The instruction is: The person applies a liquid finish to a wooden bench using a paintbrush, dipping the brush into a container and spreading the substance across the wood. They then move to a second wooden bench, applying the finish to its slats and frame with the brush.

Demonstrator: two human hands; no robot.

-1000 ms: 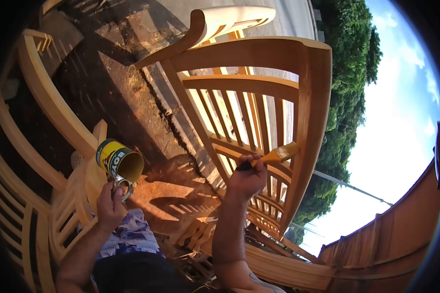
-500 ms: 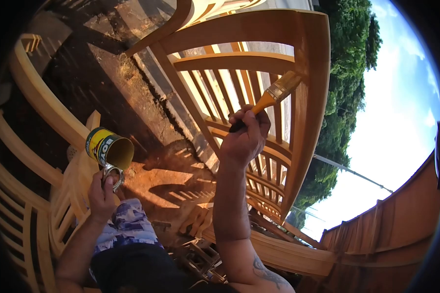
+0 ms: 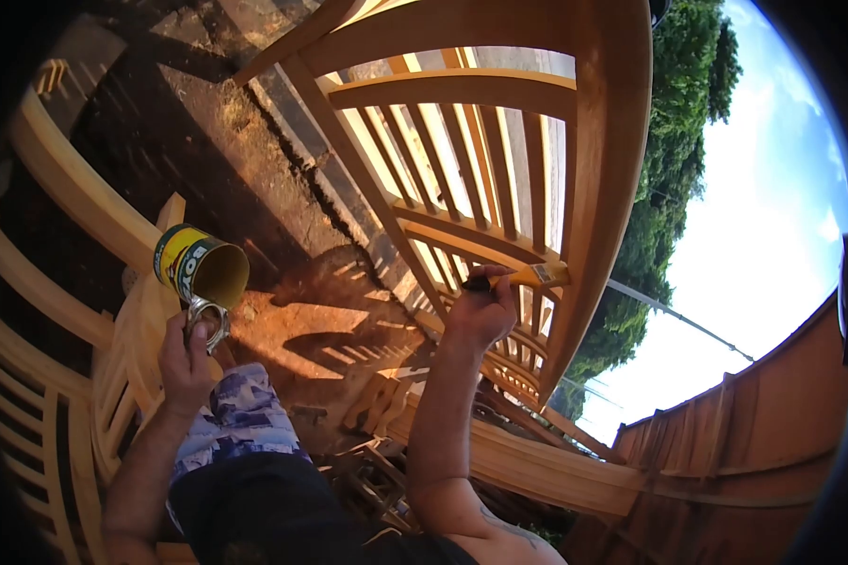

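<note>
In the head view my left hand (image 3: 187, 365) is closed around a looped metal handle (image 3: 207, 323) attached to a yellow and dark green can (image 3: 181, 256). The can tilts with its open mouth toward the right; its contents cannot be made out. My right hand (image 3: 481, 316) grips the dark-ended handle of a flat paintbrush (image 3: 530, 276). The bristles meet the thick edge post of a tall slatted wooden frame (image 3: 601, 141). This frame has curved rails and narrow slats and stands in front of me, looking tilted in the view.
More slatted wooden furniture (image 3: 75, 179) with curved rails stands on the left, close to the can. Stacked timber boards (image 3: 537, 471) lie at lower right, before a reddish-brown wall (image 3: 754, 414). Underfoot is reddish, stained ground (image 3: 292, 330) with shadows.
My right hand has brought the brush down along the edge post, from near the upper rail to the middle rails. The can has shifted slightly left, still held.
</note>
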